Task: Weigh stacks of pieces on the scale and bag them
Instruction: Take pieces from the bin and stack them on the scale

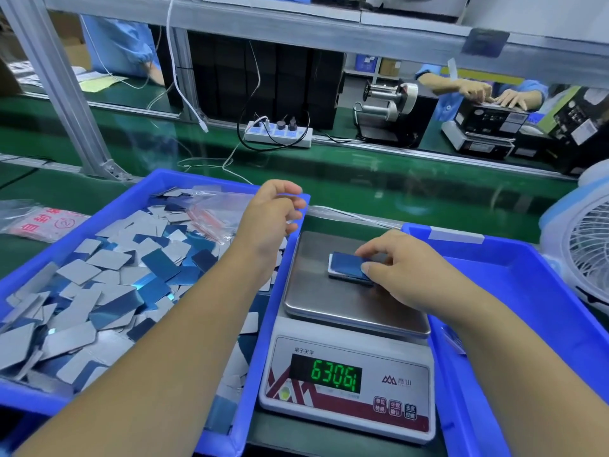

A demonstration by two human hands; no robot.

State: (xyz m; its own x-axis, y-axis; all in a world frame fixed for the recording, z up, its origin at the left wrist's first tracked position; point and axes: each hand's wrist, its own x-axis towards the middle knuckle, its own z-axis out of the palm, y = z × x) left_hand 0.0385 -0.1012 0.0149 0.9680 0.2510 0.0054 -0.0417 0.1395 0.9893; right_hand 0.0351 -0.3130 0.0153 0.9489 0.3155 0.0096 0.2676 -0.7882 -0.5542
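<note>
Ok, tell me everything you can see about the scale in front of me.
The scale is a white plastic benchtop unit with a square brushed-metal pan. It stands between two blue bins. Its front panel carries a green lit display, whose digits are blurred, a logo and three red buttons. A small stack of blue pieces lies on the pan, gripped by the right hand. The left hand hovers beyond the pan, not touching it.

We sit at a long green bench point(329, 179) in a busy workroom.
We see a grey metal frame point(59, 84) slanting up on the left, a white power strip point(280, 135) with plugs, black boxes point(263, 80) stacked behind it, and a white fan point(583, 245) at the right.
</note>
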